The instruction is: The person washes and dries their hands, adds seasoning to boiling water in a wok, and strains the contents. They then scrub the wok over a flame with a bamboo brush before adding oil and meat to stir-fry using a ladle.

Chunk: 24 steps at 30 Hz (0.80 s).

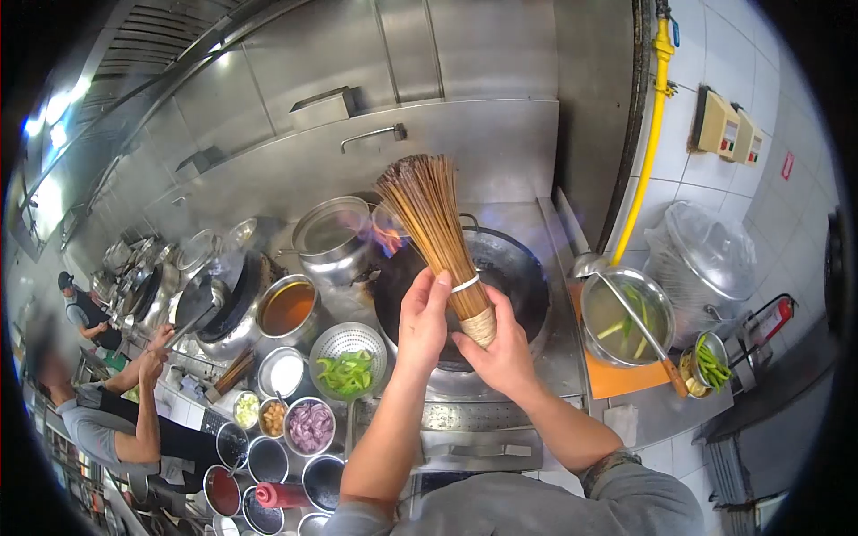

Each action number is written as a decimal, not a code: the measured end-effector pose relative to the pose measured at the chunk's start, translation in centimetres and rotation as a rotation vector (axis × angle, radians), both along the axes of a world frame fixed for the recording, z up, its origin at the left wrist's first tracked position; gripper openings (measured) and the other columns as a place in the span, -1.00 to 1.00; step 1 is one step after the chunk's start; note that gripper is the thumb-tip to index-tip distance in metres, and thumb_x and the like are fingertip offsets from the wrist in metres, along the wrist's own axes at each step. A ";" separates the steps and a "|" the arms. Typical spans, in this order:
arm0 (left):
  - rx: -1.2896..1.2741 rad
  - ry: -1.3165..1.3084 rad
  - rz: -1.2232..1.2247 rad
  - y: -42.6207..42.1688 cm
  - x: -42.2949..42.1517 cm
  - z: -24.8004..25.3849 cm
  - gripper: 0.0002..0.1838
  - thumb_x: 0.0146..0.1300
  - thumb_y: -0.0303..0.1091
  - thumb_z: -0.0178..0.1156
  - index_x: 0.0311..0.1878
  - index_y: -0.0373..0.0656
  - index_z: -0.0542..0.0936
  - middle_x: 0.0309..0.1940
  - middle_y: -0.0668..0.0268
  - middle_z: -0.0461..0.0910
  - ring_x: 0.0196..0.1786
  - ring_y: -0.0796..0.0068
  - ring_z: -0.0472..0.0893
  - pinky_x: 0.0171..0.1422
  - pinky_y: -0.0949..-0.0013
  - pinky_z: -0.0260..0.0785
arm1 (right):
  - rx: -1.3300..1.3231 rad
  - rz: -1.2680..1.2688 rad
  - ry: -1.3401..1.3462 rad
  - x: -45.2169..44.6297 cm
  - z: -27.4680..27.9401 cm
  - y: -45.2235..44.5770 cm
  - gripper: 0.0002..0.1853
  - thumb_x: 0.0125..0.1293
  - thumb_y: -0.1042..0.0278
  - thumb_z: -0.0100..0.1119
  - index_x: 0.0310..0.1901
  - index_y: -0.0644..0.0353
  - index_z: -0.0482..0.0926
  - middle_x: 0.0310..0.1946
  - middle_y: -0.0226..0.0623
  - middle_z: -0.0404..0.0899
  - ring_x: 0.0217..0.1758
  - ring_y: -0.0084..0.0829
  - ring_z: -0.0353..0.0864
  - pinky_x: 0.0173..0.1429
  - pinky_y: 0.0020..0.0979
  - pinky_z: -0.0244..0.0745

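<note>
A grey shirt (536,505) edges the foreground. Beyond it, the left hand (422,326) wraps the brush (431,219) near its white band while the right hand (502,357) is closed around the corded end, a hold that seems to steady it and leave the bristles free. The brush tilts above the wok (517,272); cut greens (344,373) sit alongside, presumably for easy reach.

brush (427,210): brown, white band (466,284) | wok (520,284) beyond hands (422,326): black | left of hands: green peppers (347,373), purple onions (310,426) | right: yellow pipe (655,116), orange board (615,377)
</note>
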<state>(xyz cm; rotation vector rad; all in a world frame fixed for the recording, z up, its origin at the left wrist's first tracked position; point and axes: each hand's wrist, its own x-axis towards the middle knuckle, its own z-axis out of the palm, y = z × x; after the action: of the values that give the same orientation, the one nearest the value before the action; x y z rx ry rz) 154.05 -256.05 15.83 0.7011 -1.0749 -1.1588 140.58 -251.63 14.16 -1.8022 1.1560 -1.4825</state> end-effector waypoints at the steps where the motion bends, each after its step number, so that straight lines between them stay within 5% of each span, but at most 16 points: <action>1: 0.022 0.056 -0.003 0.1 0.1 -0.1 -0.61 0.62 -0.15 0.03 0.23 -0.28 0.55 0.03 0.30 0.67 0.11 0.51 0.61 0.30 0.36 0.41 | 0.002 0.003 -0.003 0.1 0.0 0.1 -0.16 0.17 0.37 0.47 0.43 0.22 0.20 0.09 0.15 0.61 0.11 0.14 0.68 0.14 -0.08 0.58; 3: 0.019 0.095 -0.010 0.5 0.4 0.0 -0.68 0.59 -0.28 0.08 0.21 -0.30 0.55 0.08 0.25 0.65 0.10 0.51 0.61 0.26 0.37 0.44 | 0.006 0.007 -0.004 0.0 0.0 0.2 -0.16 0.16 0.38 0.48 0.42 0.22 0.20 0.09 0.15 0.61 0.11 0.15 0.68 0.14 -0.08 0.58; 6: -0.180 -0.112 0.360 1.2 -0.7 0.3 -0.71 0.57 -0.34 0.11 0.21 -0.29 0.54 0.11 0.25 0.63 0.09 0.52 0.62 0.23 0.39 0.45 | -0.066 -0.015 0.003 -0.1 -0.7 0.0 -0.16 0.16 0.39 0.48 0.43 0.23 0.20 0.10 0.14 0.61 0.13 0.14 0.67 0.14 -0.08 0.58; 10: -0.210 -0.292 0.460 2.1 -0.5 0.1 -0.70 0.42 -0.53 0.27 0.19 -0.25 0.57 -0.04 0.36 0.60 -0.01 0.63 0.60 0.13 0.51 0.47 | -0.129 -0.070 0.037 -0.3 -0.9 -0.1 -0.14 0.14 0.43 0.47 0.43 0.23 0.20 0.19 0.13 0.55 0.19 0.14 0.63 0.17 -0.07 0.58; 18: -0.230 -0.392 0.445 2.5 -1.1 0.5 -0.73 0.37 -0.61 0.28 0.11 -0.27 0.60 -0.16 0.37 0.60 -0.10 0.64 0.62 0.05 0.51 0.51 | -0.163 -0.148 0.122 -0.8 -0.9 0.0 -0.13 0.11 0.46 0.49 0.43 0.24 0.21 0.26 0.09 0.50 0.23 0.15 0.60 0.21 -0.06 0.59; 24: -0.177 -0.169 0.283 2.1 -0.7 0.6 -0.89 0.40 -0.58 0.26 -0.09 -0.20 0.57 -0.23 0.44 0.61 -0.17 0.72 0.56 -0.02 0.57 0.44 | -0.186 -0.157 0.138 -1.0 -1.7 -0.1 -0.13 0.11 0.46 0.49 0.43 0.25 0.21 0.26 0.09 0.49 0.22 0.15 0.60 0.19 -0.06 0.59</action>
<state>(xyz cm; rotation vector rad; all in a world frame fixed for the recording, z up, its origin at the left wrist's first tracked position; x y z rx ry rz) 153.31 -253.97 16.46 0.7929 -1.1612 -0.7628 139.59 -251.76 12.42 -2.0051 1.2892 -1.6228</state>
